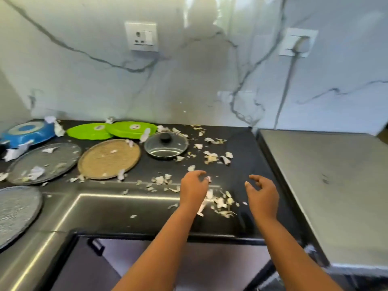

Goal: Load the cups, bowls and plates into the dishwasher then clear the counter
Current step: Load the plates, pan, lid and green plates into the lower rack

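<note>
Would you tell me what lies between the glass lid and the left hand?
Head view: only scattered scraps on the black counter, between lid and left hand.

You face a glossy white marble-look wall (84, 80) with dark grey veins; the white switch-and-socket plate (141, 36) on it is your landmark. Right of that plate, roughly level with it, sits a second white socket plate (298, 42) with a plug in it, and a pale cable (285, 85) hangs down from there. Below the landmark plate runs the polished black stone counter (241, 143). Far to the plate's lower right, a dull grey metal top (325, 175) stands just beside the counter's end.
</note>
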